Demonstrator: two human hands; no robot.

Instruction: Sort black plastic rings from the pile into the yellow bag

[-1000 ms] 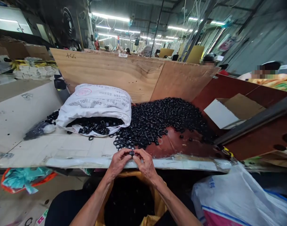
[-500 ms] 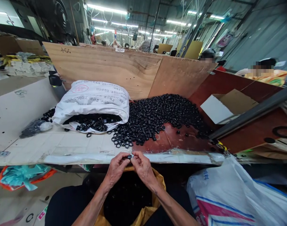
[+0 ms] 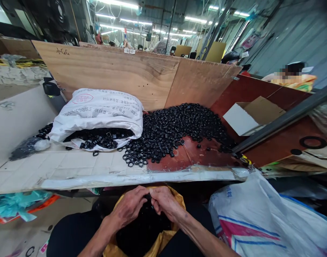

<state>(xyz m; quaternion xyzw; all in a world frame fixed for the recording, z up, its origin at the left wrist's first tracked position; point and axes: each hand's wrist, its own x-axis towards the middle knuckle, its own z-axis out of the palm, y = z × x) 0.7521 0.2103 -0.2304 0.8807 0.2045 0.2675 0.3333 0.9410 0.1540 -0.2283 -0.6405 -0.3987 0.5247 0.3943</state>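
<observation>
Facing a broad table [image 3: 69,165], backed by a wooden panel [image 3: 109,71]. At lower right, beyond the right arm, showing a striped bag [image 3: 249,203]. On the table, bearing a white sack [image 3: 99,107] at left, open to the front, and heaped just right of it with black rings [image 3: 179,125], also spilling from its mouth. Below the table edge, gaping open under both wrists: a yellow bag [image 3: 179,200], dark inside. Bringing left hand [image 3: 129,207] and right hand [image 3: 166,201] together, fingers drawn in narrow; cannot tell whether pinching a ring.
</observation>
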